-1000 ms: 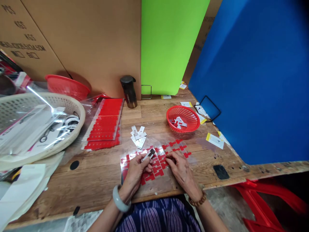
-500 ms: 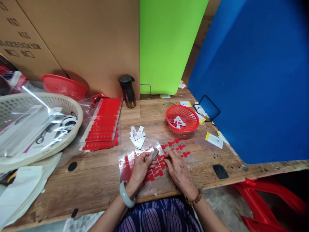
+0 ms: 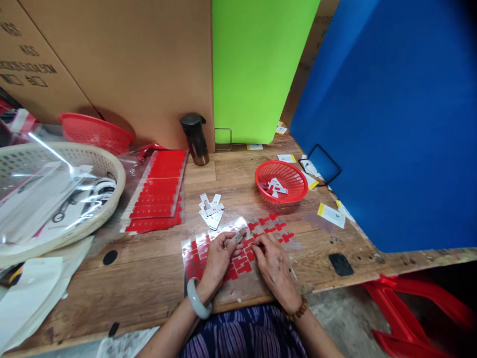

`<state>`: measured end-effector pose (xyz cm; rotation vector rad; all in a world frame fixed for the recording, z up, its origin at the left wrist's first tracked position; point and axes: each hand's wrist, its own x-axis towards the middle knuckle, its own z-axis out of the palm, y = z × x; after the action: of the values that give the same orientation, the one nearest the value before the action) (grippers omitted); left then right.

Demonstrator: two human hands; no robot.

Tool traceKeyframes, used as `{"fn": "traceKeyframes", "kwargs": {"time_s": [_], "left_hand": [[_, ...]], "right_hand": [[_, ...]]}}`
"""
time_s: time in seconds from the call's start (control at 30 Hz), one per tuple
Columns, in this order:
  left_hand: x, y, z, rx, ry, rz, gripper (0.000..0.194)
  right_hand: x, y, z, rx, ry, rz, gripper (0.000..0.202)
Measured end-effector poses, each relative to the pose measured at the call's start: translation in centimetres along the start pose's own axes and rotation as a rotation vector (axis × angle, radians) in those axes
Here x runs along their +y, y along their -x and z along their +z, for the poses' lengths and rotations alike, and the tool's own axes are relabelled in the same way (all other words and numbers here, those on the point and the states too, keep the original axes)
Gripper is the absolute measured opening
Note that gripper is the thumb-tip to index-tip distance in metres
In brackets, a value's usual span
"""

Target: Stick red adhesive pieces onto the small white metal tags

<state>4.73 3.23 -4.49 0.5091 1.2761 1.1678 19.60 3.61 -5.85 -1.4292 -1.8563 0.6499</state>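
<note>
My left hand (image 3: 220,256) is closed around a small flat metal plate (image 3: 238,235), holding it between thumb and fingers. Under both hands lies a clear sheet with red T-shaped stickers (image 3: 244,263). My right hand (image 3: 272,263) has its thumb and forefinger pinched together at the sheet, on the right of the left hand; whatever is in the pinch is too small or hidden to make out. Just beyond the sheet is a loose pile of silvery plates (image 3: 211,211). Similar plates rest in a red basket (image 3: 281,169) farther right.
Stacked red sticker sheets (image 3: 158,184) and a dark flask (image 3: 196,139) stand at the back left. A large cream basket (image 3: 121,184) with bagged parts occupies the left. Green (image 3: 257,69) and blue boards (image 3: 391,124) rise behind and right. Yellow-edged labels (image 3: 331,215) lie at right.
The plate in my left hand has turned slightly, and that hand has shifted a little. My right hand stays pinched near the same spot on the sheet. The view has moved slightly.
</note>
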Motion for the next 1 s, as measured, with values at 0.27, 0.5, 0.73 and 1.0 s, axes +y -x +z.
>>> {"fn": "traceKeyframes", "kwargs": {"time_s": [0.27, 0.5, 0.73, 1.0], "left_hand": [[0.0, -0.4, -0.1, 0.024, -0.003, -0.051, 0.021], [0.4, -0.3, -0.1, 0.034, 0.023, -0.061, 0.017], [0.9, 0.6, -0.9, 0.000, 0.075, -0.176, 0.021], [2.2, 3.0, -1.7, -0.102, 0.165, -0.287, 0.029]], "right_hand": [[0.3, -0.1, -1.2, -0.181, -0.213, 0.103, 0.013], [0.4, -0.4, -3.4, -0.345, -0.466, 0.139, 0.012], [-0.7, -0.8, -3.5, -0.190, -0.515, 0.304, 0.015], [-2.6, -1.6, -1.9, -0.185, -0.537, 0.215, 0.009]]}}
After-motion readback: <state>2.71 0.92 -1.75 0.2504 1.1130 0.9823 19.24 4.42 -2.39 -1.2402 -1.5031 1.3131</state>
